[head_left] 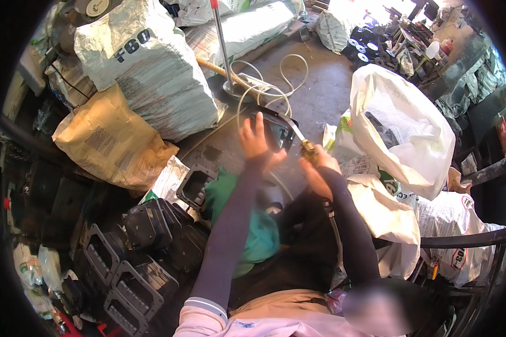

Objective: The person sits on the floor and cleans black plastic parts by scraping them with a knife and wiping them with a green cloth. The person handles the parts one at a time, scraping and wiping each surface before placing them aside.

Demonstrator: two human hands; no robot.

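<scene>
My left hand (254, 143) holds a black rectangular housing (281, 135) from its left side, fingers stretched up along it and thumb low. The housing is tilted and has a raised rim like those stacked at my left. My right hand (319, 171) is wrapped round the brass body of a gun-like tool (307, 149). From that body a bent, silvery tube (294, 128) reaches up and left over the housing's rim. A hose (335, 227) hangs below my right wrist. A green cloth (247, 224) lies beside my left forearm.
Several black housings (132, 283) are piled at lower left. A brown paper sack (109, 140) and a big white sack (146, 67) stand beyond. At right is an open white sack (402, 132) with dark pieces inside. A pale hose (287, 90) coils on the floor near a metal stand (221, 48).
</scene>
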